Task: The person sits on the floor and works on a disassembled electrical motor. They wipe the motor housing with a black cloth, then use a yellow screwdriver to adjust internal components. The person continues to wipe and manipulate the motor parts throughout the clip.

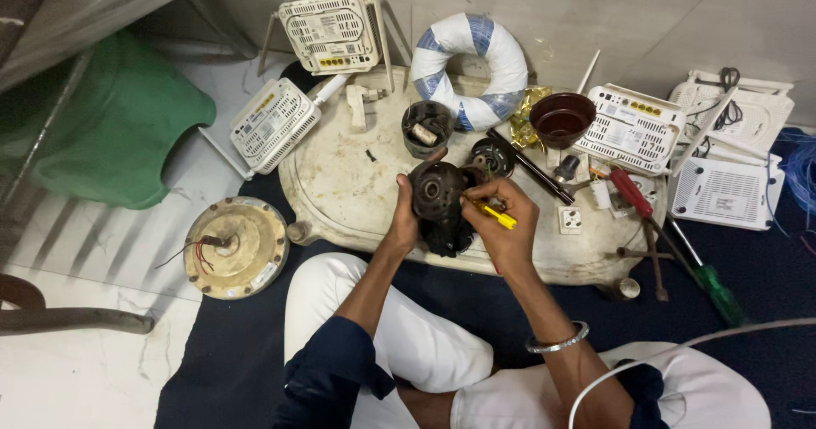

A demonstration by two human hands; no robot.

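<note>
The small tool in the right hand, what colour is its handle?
Yellow. The small tool is pinched in the right hand; the head view shows it best.

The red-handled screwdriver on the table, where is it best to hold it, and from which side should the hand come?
Grip the red-handled screwdriver by its thick red handle, coming from above. The handle lies flat on the table near the white router; its thin shaft runs down and right, offering little to hold. The right hand is nearest.
</note>
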